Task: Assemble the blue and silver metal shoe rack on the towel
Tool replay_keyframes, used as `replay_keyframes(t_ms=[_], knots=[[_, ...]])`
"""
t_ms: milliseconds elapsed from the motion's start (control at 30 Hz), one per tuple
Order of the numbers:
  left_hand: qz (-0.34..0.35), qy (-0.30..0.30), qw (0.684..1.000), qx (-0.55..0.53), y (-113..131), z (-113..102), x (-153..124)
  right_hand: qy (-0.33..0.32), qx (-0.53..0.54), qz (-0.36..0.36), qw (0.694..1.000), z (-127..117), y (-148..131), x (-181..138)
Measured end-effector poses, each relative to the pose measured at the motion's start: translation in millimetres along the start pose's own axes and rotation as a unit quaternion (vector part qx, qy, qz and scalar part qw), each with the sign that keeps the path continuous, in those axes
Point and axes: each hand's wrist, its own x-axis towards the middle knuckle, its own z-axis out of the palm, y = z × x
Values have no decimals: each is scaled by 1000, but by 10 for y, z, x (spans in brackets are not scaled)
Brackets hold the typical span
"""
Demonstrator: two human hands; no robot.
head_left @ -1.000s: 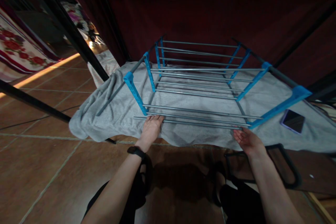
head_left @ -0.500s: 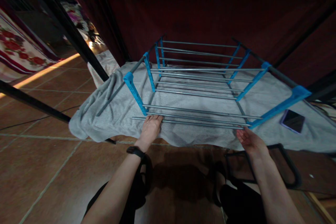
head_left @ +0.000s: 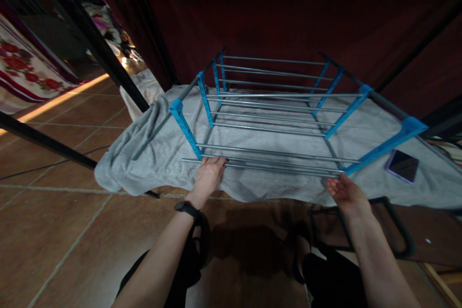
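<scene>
A rack of thin grey metal rods [head_left: 269, 127] and blue plastic side pieces [head_left: 185, 126] lies on a grey cloth [head_left: 151, 163] spread over the tiled floor. My left hand [head_left: 208, 176], with a black band at the wrist, is closed over the nearest loose rod [head_left: 274, 169] close to its left end. My right hand [head_left: 344, 190] is at the rod's right end beside a blue side piece [head_left: 382, 147], palm turned up and fingers curled around the tip.
A dark phone [head_left: 403, 165] lies on the cloth at the right. A black wire frame [head_left: 397, 226] rests on the floor by my right arm. Dark red fabric hangs behind the rack. Black poles [head_left: 90, 33] slant across the left side.
The loose rod has slid a little to the left and my right hand has followed its right end toward the blue side piece. My left hand has stayed on the rod.
</scene>
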Motion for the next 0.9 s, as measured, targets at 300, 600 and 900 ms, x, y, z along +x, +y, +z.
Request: replay_keyframes(t_ms=[300,600,900], knots=[[15,2,1000,-2,5,8,8,-41,12,-11,999,14,28,20],[21,-20,999,-26,33,41,4,-56,17,-22,998,37,58,17],[47,-19,998,-29,54,54,5,-77,29,-10,997,53,48,-6]])
